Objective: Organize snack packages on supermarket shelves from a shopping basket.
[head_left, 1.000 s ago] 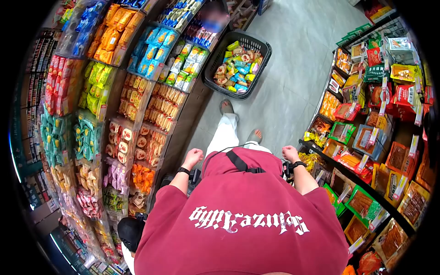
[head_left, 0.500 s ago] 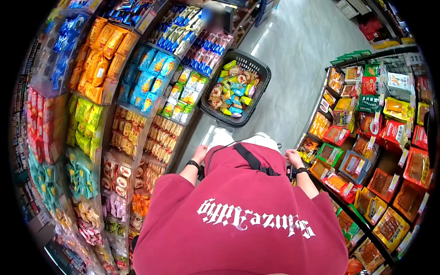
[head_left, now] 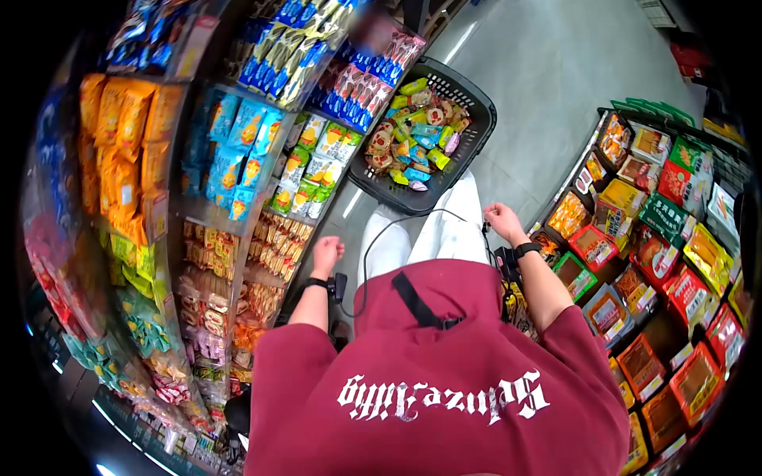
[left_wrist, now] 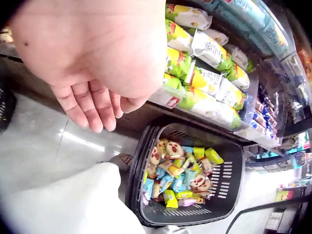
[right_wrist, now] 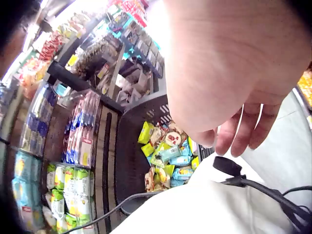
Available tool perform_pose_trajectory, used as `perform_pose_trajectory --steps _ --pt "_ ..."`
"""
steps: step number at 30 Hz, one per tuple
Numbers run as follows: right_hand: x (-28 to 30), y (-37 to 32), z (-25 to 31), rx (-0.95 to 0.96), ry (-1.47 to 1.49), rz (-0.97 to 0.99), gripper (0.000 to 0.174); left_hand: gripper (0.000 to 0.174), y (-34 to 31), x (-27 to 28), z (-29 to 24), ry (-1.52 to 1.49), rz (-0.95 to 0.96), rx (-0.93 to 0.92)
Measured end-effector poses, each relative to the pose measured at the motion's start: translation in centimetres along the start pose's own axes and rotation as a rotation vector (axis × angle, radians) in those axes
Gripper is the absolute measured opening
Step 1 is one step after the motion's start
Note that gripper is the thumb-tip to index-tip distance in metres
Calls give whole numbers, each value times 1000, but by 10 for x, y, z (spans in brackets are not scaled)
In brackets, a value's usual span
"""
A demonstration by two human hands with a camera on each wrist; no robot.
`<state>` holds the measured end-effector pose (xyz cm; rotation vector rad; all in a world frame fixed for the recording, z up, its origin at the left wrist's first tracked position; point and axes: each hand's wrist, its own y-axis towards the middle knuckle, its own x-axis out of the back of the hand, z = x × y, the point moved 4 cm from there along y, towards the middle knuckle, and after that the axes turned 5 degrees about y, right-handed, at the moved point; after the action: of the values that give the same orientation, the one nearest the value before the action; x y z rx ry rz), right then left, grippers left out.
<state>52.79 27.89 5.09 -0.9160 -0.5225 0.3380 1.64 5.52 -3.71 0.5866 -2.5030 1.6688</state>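
My left hand (head_left: 327, 255) hangs beside my thigh with nothing in it, near the snack shelves. Its fingers (left_wrist: 83, 105) droop loosely in the left wrist view. On the other side, my right hand (head_left: 505, 222) is likewise empty, held a little farther forward, its fingers (right_wrist: 243, 130) relaxed in the right wrist view. A black plastic basket (head_left: 481, 127) stands on the floor just ahead of my legs. Inside lies a heap of small wrapped snacks (head_left: 425, 135) in yellow, blue and brown packs. Both hands are apart from the basket.
Tiered shelves on the left hold orange packets (head_left: 127, 159), blue packets (head_left: 238, 155) and green-white packets (head_left: 313, 166). To the right, a rack carries flat red packs (head_left: 591, 246). Grey tiled floor (head_left: 524, 87) runs between them. A thin cable (head_left: 381, 234) loops before my waist.
I have stepped forward, so the basket is closer to my legs. The view has turned, bringing the left shelves nearer. My right hand has swung somewhat forward; both hands stay empty.
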Motion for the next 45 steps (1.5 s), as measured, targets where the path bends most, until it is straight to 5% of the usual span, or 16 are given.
perform_pose_trajectory --steps 6,10,17,19,23,25,28,31,35,37,41,45 --pt "-2 126 12 -8 8 112 26 16 -23 -67 17 139 41 172" --pt "-9 207 24 27 73 77 23 18 8 -122 -18 241 128 208" --pt "-30 305 -10 -3 381 129 19 15 155 -235 -143 355 291 -138" --pt "-30 310 -9 -20 415 124 19 16 191 -265 -191 612 208 -320" --pt "-31 318 -6 47 501 135 18 33 236 -324 -283 945 51 -382" --pt "-30 316 -2 85 554 132 17 41 267 -342 -291 1008 38 -599" --pt "-34 319 -1 50 613 200 17 60 297 -361 -290 1117 57 -595" --pt "-35 326 7 54 592 193 18 56 313 -364 -280 1184 52 -514" --pt "-28 343 22 73 512 177 19 38 316 -367 -248 1224 111 -406" --pt "-33 344 18 49 526 215 23 32 301 -369 -228 1012 182 -330" --pt "-39 349 28 7 556 181 39 29 247 -397 -232 1056 161 -761" --pt "-57 363 4 -115 555 61 49 30 163 -428 -250 940 389 -812"
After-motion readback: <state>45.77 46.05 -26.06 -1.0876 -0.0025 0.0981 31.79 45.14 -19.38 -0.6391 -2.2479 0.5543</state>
